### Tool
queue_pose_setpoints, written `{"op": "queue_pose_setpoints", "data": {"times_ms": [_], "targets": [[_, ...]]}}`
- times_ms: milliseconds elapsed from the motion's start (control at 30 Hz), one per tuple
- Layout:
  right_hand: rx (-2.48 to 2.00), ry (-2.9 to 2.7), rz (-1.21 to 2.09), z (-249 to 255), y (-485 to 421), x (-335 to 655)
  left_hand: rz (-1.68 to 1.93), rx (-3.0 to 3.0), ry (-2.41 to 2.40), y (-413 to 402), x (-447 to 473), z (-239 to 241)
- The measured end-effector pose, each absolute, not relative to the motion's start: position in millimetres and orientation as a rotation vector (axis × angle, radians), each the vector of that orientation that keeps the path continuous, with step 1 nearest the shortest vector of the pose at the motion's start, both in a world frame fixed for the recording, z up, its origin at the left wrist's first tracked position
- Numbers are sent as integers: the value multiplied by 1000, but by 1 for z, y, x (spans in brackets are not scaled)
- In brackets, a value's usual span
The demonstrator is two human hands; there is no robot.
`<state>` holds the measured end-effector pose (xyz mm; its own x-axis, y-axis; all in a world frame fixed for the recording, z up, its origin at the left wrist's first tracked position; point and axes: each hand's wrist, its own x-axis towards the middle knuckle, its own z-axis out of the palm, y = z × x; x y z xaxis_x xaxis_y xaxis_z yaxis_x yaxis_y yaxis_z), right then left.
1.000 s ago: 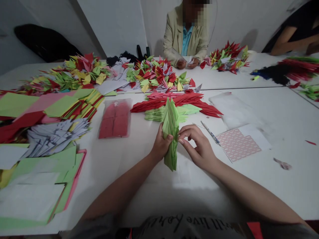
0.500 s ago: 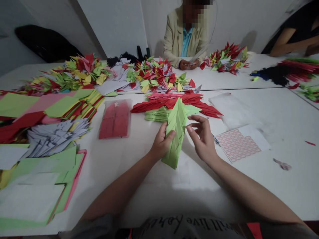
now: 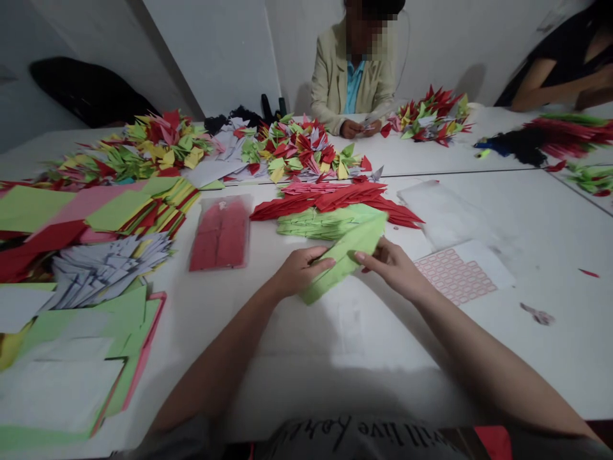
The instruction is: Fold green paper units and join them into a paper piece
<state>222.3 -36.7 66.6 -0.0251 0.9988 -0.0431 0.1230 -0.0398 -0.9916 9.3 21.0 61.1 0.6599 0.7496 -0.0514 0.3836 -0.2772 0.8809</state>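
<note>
A stack of folded green paper [image 3: 342, 262] is held tilted above the white table between both hands. My left hand [image 3: 304, 271] grips its left side, thumb on top and fingers underneath. My right hand [image 3: 390, 265] pinches the right side near the upper tip, with the thumb in front and the fingers partly hidden behind. Just beyond lie a row of folded green pieces [image 3: 301, 223] and several folded red pieces [image 3: 287, 206]. A few pink folded pieces [image 3: 306, 189] sit behind the red ones.
A clear packet of red paper [image 3: 220, 233] lies left. Coloured sheets [image 3: 43, 207] and a white folded pile [image 3: 110, 262] cover the table's left. A label sheet [image 3: 454, 275], plastic bag [image 3: 440, 207] and small scissors [image 3: 537, 314] lie right. A co-worker [image 3: 354, 83] sits opposite.
The green stack has turned from nearly upright to slanting up to the right, and sits lower. My right hand, apart before, now grips its right side.
</note>
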Motion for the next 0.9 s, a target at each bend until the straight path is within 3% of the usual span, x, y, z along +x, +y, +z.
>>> {"op": "queue_pose_setpoints", "data": {"times_ms": [167,267,367,533,900], "targets": [[-1471,-1317,1174,51,-39,255,193,2236,847,28,-3,71],[-1754,-1631,756,39,-44,264,213,2433,935,27,-9,70],[-1645,-2006,399,34,-49,261,135,2551,945,20,-18,63],[-1274,-2332,475,28,-47,242,191,2563,915,4,-29,33],[-1163,-2298,572,-3,-38,236,460,2430,835,4,-31,1]]}}
